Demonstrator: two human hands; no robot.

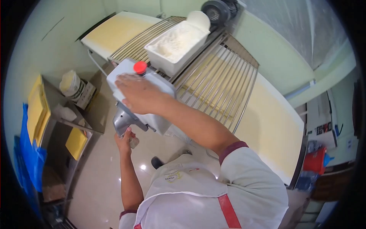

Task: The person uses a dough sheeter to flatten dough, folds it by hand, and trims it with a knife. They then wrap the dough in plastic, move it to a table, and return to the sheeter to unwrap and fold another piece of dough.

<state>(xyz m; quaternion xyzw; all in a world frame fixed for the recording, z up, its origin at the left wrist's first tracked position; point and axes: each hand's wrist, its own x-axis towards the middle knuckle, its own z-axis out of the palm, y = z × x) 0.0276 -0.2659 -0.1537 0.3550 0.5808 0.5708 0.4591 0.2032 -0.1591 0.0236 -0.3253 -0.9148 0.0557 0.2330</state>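
A dough sheeter stands before me, with a grey housing (158, 82) that has a red mushroom button (140, 67) on top. My right hand (139, 93) lies flat over the housing beside that button, fingers stretched out and holding nothing. Lower down, my left hand (125, 142) is closed around a lever handle (134, 143) under the rounded grey metal part (124, 120) at the housing's front. Its fingers partly hide the handle. A white tub (171, 63) of flour (177, 40) sits on top of the sheeter, with a white scoop or lid (199, 20) standing at its far end.
Metal bar guards (219, 84) cover both sides of the rollers. Pale belts (270, 122) stretch out left and right. A shelf unit (82, 120) with yellow boards (38, 112) and blue plastic (28, 129) stands at left. A motor (215, 13) is at the back, a red bucket (314, 159) at right.
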